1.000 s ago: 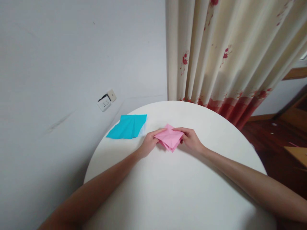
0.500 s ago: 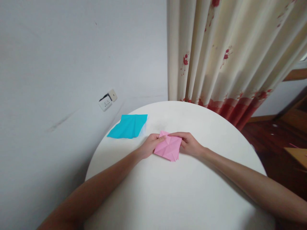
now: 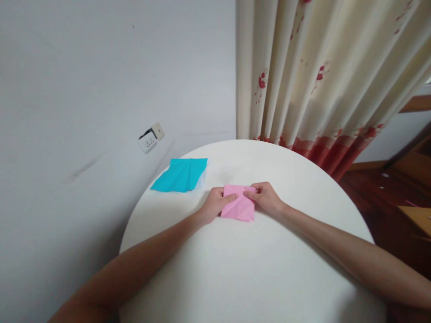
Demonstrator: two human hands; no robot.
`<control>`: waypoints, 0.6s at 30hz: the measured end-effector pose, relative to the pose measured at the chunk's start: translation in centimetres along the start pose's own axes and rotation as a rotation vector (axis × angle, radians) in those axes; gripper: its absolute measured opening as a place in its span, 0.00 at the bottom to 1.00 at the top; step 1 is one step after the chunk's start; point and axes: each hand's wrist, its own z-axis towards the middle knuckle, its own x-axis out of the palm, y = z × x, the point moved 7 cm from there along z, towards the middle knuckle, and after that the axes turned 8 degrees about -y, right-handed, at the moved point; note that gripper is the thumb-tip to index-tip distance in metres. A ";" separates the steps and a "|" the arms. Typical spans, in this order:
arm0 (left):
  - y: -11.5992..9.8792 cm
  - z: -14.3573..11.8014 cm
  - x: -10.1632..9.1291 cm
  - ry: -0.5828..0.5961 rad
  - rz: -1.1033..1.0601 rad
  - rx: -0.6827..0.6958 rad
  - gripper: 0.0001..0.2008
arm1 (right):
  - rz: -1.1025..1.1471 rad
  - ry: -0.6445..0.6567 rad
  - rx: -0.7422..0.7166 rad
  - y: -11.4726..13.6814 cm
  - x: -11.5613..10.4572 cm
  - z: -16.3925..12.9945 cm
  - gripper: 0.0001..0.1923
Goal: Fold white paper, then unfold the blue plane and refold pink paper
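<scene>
Pink folded paper [image 3: 238,207] flat between both hands; left hand [image 3: 215,205] and right hand [image 3: 264,198] pinch its far corners, long axis left-right.

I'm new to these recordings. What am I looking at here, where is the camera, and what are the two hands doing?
There is no machine here: a person works with bare hands, filmed by one camera worn on the head, looking forward and down. The left hand and right hand both press on a folded pink paper lying on a round white table. A creased blue paper lies apart, near the table's far left edge. Behind are a grey wall with a socket and a flowered curtain.
</scene>
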 end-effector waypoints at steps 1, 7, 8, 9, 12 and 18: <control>0.0 -0.1 0.1 0.013 0.012 -0.005 0.23 | 0.018 0.004 -0.004 -0.1 0.1 0.0 0.20; 0.2 0.1 0.2 0.043 0.005 0.000 0.22 | 0.125 0.049 -0.020 -0.2 0.4 0.0 0.22; 0.4 0.1 0.1 0.036 0.003 -0.001 0.23 | 0.131 0.056 -0.021 -0.2 0.4 -0.1 0.22; 0.5 0.2 0.1 0.033 0.001 -0.002 0.23 | 0.137 0.063 -0.020 -0.2 0.5 -0.1 0.23; 0.7 0.3 -0.1 0.025 -0.009 0.009 0.23 | 0.137 0.059 -0.012 -0.4 0.5 0.1 0.24; 0.6 0.1 0.7 0.155 -0.042 -0.031 0.21 | 0.245 -0.135 0.029 -0.6 -0.8 0.6 0.24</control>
